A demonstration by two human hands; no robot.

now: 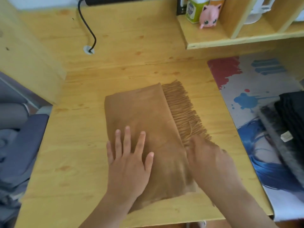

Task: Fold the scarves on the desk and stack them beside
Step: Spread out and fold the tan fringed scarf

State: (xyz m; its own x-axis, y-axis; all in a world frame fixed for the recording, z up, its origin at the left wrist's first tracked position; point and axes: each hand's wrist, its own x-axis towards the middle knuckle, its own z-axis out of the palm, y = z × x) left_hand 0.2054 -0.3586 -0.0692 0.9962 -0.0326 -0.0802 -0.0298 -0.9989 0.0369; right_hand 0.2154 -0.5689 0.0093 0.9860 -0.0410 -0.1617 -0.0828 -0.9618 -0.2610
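Note:
A tan fringed scarf (144,119) lies folded into a rectangle in the middle of the wooden desk (70,145), its fringe (184,111) spread along the right edge. My left hand (130,162) presses flat on the scarf's near left part, fingers straight and spread. My right hand (209,158) rests at the scarf's right edge by the near end of the fringe; it is blurred and its fingers are hard to make out. At the right edge of the view, a stack of folded dark scarves (286,127), grey and black, sits on the desk mat (246,83).
A wooden shelf (230,38) at the back right carries a pink toy (209,15) and a green tin (194,10). A black cable (87,25) runs into a desk grommet at the back left. A chair with blue-grey fabric (19,145) stands left of the desk.

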